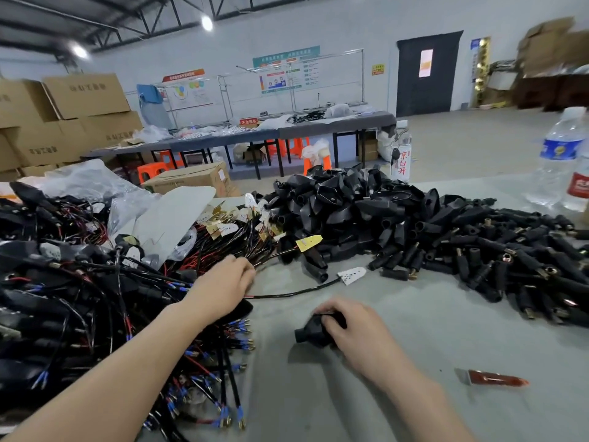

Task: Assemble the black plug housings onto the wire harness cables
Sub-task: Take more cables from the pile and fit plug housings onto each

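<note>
Plainly, the right hand (353,333) grips one black plug housing (310,331), its fingers (331,317) curled over the top and the round neck poking out to their left. Beyond and left of them, the left hand (223,288) closes its fingers on strands of the wire harness cables (223,240). Ahead of both, a heap of housings (344,202) lies on the grey table (398,330). Behind it stand water bottles (556,161), and further back cardboard boxes (86,97) in a workshop hall. The held housing is matt black and tapered.

Bright overhead light from two ceiling lamps (207,23), both flaring. Soft shadow on surface (414,314) beside right hand (357,330). Edges bend, wide-angle; cardboard boxes (554,46) upper right smeared.
</note>
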Demonstrator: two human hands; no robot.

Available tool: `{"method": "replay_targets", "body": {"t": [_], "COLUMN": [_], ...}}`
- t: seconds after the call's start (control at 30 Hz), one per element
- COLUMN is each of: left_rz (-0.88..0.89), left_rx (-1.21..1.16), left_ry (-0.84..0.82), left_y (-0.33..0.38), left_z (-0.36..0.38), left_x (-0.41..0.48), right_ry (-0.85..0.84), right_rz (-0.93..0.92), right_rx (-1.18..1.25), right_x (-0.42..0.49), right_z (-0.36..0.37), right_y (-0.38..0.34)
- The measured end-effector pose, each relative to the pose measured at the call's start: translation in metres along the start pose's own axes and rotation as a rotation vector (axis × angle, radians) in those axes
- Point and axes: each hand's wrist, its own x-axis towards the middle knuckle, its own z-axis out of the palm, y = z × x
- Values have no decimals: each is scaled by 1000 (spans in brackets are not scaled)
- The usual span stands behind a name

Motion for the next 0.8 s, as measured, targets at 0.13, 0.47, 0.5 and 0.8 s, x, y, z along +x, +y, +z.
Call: {"method": "replay_targets", "body": {"t": [0.13,0.47,0.5,0.8], "left_rz": [9,166,220,211], "left_rx": [324,-200,-256,-1192], "left_ry": [88,344,398,622], "left_y": [2,66,84,153], "left_z": [4,-39,-53,-126], "left_x": [10,21,22,-25], "right_ry": [0,228,237,278], "right_rz": [8,286,331,506], "right_rx": [14,695,835,1340], "right_x": [1,6,6,-22], "right_z": [1,-10,-12,-44], "right_y": [1,-6,-8,-18]}}
